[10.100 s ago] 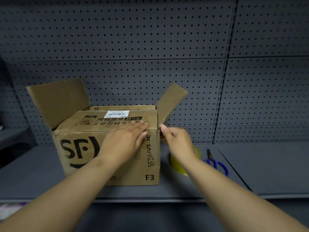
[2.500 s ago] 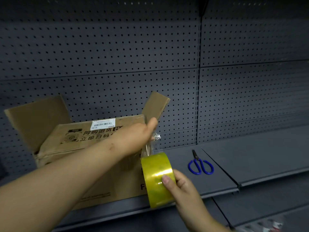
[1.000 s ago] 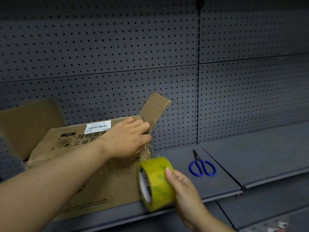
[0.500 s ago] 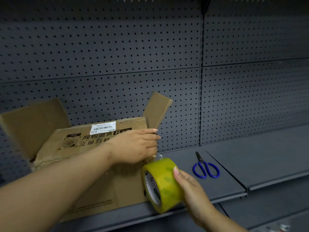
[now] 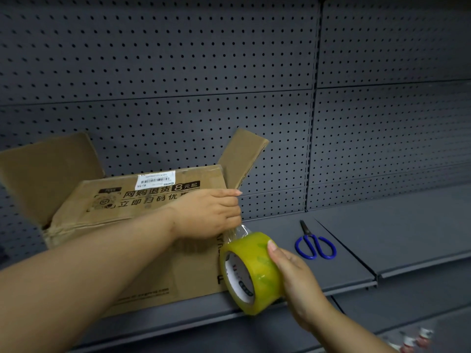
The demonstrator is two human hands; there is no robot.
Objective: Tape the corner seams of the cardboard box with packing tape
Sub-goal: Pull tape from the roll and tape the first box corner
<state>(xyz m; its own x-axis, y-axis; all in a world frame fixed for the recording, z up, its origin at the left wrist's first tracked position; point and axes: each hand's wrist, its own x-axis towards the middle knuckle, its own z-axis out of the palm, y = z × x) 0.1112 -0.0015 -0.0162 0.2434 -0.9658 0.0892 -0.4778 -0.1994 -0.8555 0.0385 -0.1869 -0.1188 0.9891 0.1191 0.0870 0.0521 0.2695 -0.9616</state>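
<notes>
Grey shelf (image 5: 344, 253): cardboard box (image 5: 142, 200) corner seam is being started.
Tape end (image 5: 238, 231) is pinched by left hand (image 5: 211, 215), roll (image 5: 254, 263) gripped by right hand (image 5: 295, 276); downward pull is called for.

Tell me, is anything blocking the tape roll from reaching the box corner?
Nothing visible does. The right hand holds the roll just beside the front right corner of the box, and the left hand holds the loose strip there. The scissors lie apart on the shelf, off to the right.
</notes>
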